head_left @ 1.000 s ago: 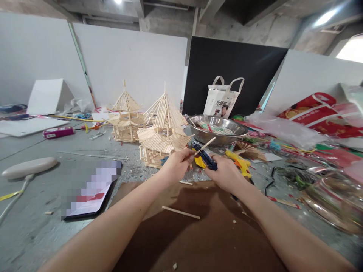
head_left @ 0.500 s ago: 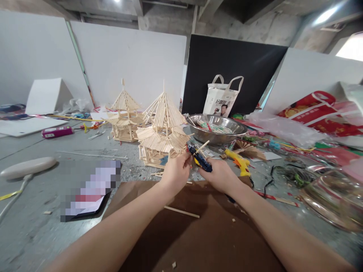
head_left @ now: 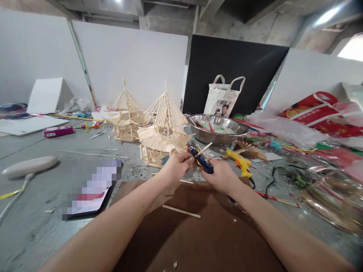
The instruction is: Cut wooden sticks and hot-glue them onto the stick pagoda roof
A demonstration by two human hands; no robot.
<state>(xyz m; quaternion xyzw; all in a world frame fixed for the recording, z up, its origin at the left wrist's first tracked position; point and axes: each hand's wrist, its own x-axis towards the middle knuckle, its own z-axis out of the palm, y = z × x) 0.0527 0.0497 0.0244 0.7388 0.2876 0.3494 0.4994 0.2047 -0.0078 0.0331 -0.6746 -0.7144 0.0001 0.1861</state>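
Note:
My right hand [head_left: 221, 174] is wrapped round dark blue pliers with yellow parts [head_left: 204, 163], their head pointing away to the upper left. My left hand [head_left: 179, 166] pinches a thin wooden stick [head_left: 205, 149], which crosses the head of the pliers and sticks out to the upper right. Whether the jaws press on the stick I cannot tell. Just beyond my left hand stands a pavilion model made of wooden sticks [head_left: 164, 139]. A similar, smaller-looking model [head_left: 127, 113] is behind it to the left. One loose stick [head_left: 181, 211] lies on the brown board [head_left: 215, 234] below my hands.
A yellow glue gun [head_left: 239, 161] lies right of my right hand. Behind it are a steel bowl [head_left: 218, 138] with straws and a white tote bag [head_left: 219, 100]. A phone [head_left: 92, 190] lies at left. Clear plastic container [head_left: 337, 200] and cables are at right.
My left hand has turned slightly, its fingers now showing more beside the pliers. The stick has shifted a little up and right. A shorter piece seen crossing at the jaws is no longer distinct.

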